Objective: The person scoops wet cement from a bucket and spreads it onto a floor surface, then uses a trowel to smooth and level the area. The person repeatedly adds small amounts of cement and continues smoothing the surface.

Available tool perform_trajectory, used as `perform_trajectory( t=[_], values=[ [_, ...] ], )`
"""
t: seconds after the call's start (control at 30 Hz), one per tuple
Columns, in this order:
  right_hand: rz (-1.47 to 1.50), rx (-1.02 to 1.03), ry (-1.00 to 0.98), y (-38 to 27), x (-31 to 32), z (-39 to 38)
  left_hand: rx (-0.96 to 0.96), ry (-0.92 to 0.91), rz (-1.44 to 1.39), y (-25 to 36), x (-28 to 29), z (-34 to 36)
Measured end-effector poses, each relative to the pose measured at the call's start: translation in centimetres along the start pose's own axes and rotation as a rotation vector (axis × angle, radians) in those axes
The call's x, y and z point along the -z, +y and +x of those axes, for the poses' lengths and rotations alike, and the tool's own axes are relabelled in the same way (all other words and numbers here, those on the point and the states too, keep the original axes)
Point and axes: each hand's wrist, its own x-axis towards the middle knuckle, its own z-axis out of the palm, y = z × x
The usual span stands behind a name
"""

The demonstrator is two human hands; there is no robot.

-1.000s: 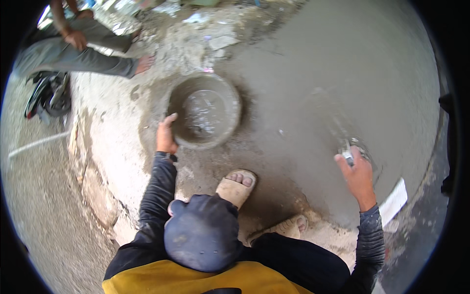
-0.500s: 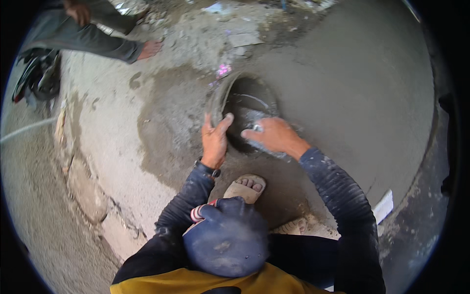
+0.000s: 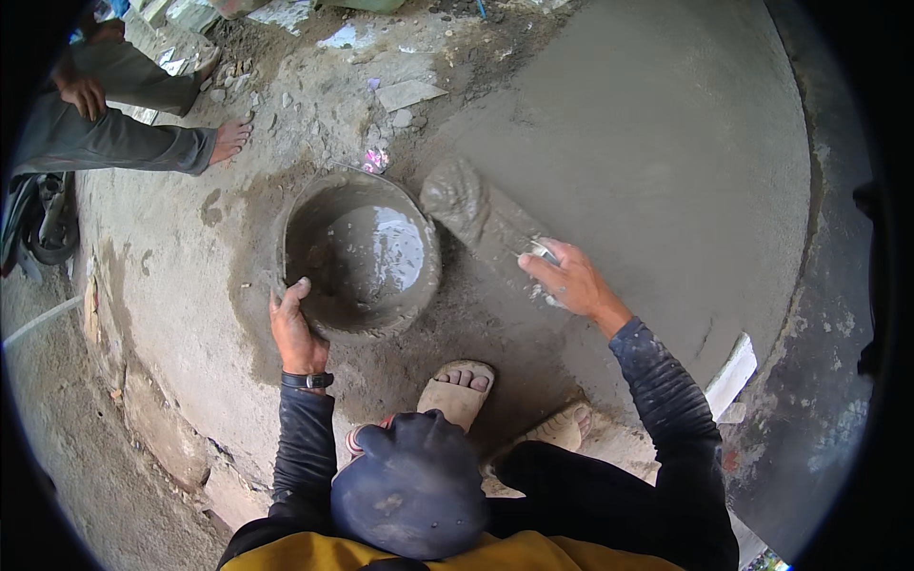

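Note:
My left hand [image 3: 297, 328] grips the near left side of a round cement-coated bucket [image 3: 419, 285], upright on the ground with grey wet residue inside. To its right, my right hand [image 3: 569, 284] is closed round the handle of a flat trowel [image 3: 505, 224], whose far end, beside the bucket's rim, carries a lump of wet grey mortar [image 3: 455, 195]. The trowel is over the smooth wet cement surface [image 3: 657, 162] that spreads to the right.
Another person's legs [image 3: 152, 143], one bare foot and a hand are at upper left, near a dark machine part [image 3: 48, 219]. Rubble lies at the top, a white strip [image 3: 731, 371] at right. My sandalled feet [image 3: 457, 395] stand below the bucket.
Half a second ago the bucket was tilted with my right hand at its mouth; now it is upright and that hand is out to the right with a mortar-laden trowel.

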Motion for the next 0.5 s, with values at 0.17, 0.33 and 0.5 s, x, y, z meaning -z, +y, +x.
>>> perform_trajectory(
  t=[0.17,0.33,0.5],
  values=[
    [-0.765,0.095,0.262,2.9,-0.2,2.5,0.068,0.05,-0.102,1.5,6.0,2.8],
    [-0.723,0.097,0.378,3.9,-1.0,2.7,0.104,0.115,-0.08,0.9,10.4,4.4],
    [-0.766,0.202,0.176,5.6,-3.5,3.5,0.079,0.191,-0.03,0.1,11.7,5.0]
  ],
)
